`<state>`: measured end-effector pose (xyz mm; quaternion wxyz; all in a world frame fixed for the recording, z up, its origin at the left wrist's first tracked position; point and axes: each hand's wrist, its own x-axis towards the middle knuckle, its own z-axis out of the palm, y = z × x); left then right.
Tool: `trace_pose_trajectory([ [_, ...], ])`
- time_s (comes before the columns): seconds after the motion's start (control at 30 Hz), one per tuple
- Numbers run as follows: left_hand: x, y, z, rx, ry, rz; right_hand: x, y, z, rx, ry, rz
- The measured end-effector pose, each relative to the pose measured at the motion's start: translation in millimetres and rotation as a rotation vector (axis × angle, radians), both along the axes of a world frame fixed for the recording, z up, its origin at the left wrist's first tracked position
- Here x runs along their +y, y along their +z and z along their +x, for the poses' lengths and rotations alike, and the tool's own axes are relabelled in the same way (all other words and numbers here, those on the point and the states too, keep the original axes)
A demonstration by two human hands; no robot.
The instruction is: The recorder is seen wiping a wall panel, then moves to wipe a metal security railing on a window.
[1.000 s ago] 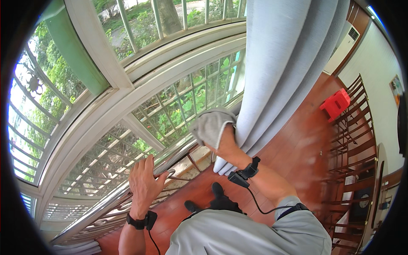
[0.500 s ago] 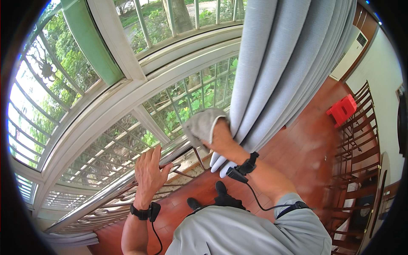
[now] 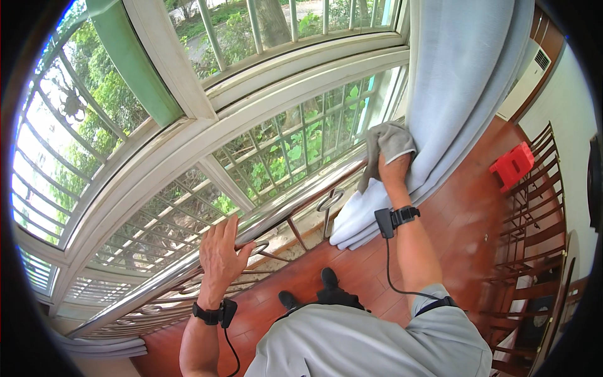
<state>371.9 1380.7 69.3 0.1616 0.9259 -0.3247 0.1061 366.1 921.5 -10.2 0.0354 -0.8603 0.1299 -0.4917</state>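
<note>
My left hand (image 3: 220, 261) rests over the shiny metal handrail (image 3: 282, 209), with the rail between its fingers and thumb. Farther right, my right hand (image 3: 394, 171) holds a grey cloth (image 3: 388, 139), which hides most of its fingers. One end of the cloth hangs down over the railing. Beside and behind that hand, a pale grey-blue curtain (image 3: 461, 81) falls in folds, pushed toward the right. Its bunched lower part (image 3: 361, 217) lies below my right wrist, against the railing.
White-framed windows (image 3: 308, 69) with outside bars curve along the left and ahead. Curly metal bars (image 3: 329, 200) stand under the handrail. On the right are a red plastic stool (image 3: 512, 166) and a row of wooden chairs (image 3: 540, 242) on a reddish floor (image 3: 440, 257).
My right hand has moved right along the railing with the cloth, and the curtain is shoved right, uncovering more window and rail. My left hand stays in place.
</note>
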Motion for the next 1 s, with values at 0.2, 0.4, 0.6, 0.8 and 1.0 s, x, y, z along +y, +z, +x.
trace_pose_trajectory([
  [0.2,1,-2,0,-0.033,0.009,-0.012,-36,18,12,-0.118,-0.06,0.101],
  [0.4,-2,-2,1,-0.032,0.005,-0.016,-92,-7,16,-0.191,-0.186,0.153],
  [0.6,1,-1,1,-0.037,0.01,-0.013,-74,5,15,-0.19,-0.127,0.105],
  [0.8,-3,0,1,-0.004,0.013,0.0,-52,-7,5,-0.289,-0.107,0.307],
  [1.0,-1,-2,-2,-0.05,-0.007,-0.032,-32,-21,0,-0.206,-0.181,0.35],
])
